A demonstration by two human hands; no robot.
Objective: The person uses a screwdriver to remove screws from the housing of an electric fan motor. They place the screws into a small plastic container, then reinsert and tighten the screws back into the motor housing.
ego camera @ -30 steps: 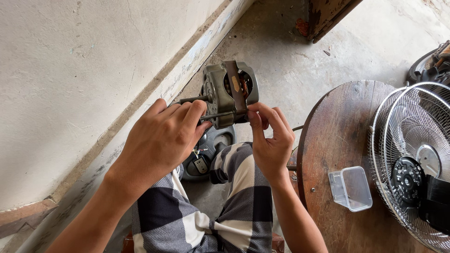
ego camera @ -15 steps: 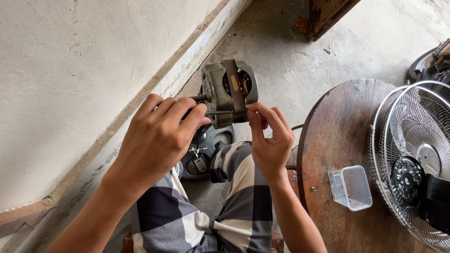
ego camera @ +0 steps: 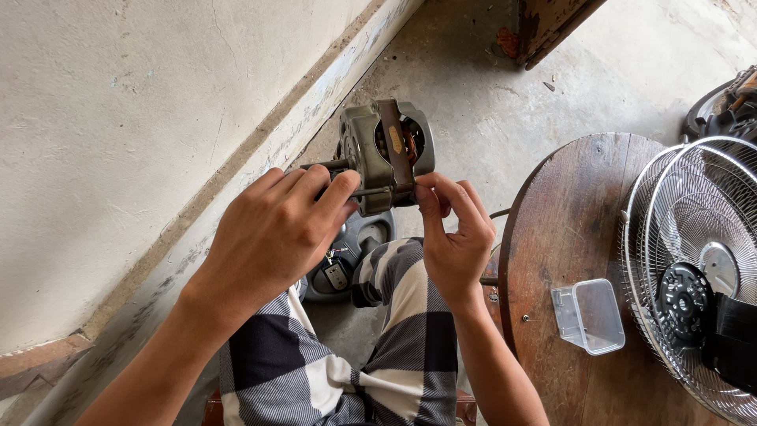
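I hold a small grey electric fan motor [ego camera: 386, 150] up over my lap, its shaft pointing left and a brown strap across its housing. My left hand [ego camera: 276, 233] wraps around the shaft end, thumb pressed against the motor's lower edge. My right hand [ego camera: 453, 237] pinches the motor's lower right corner with its fingertips. Whether a small part sits between those fingers is hidden.
A round wooden table [ego camera: 568, 237] stands at my right with a clear plastic box [ego camera: 590, 315] on it. A wire fan guard with a black hub [ego camera: 694, 276] lies at the right edge. A dark plastic fan casing [ego camera: 347, 260] rests on the concrete floor by the white wall [ego camera: 118, 118].
The motor has stayed nearly in place. My left hand's fingers have shifted slightly along the shaft end; my right fingertips remain at the lower corner.
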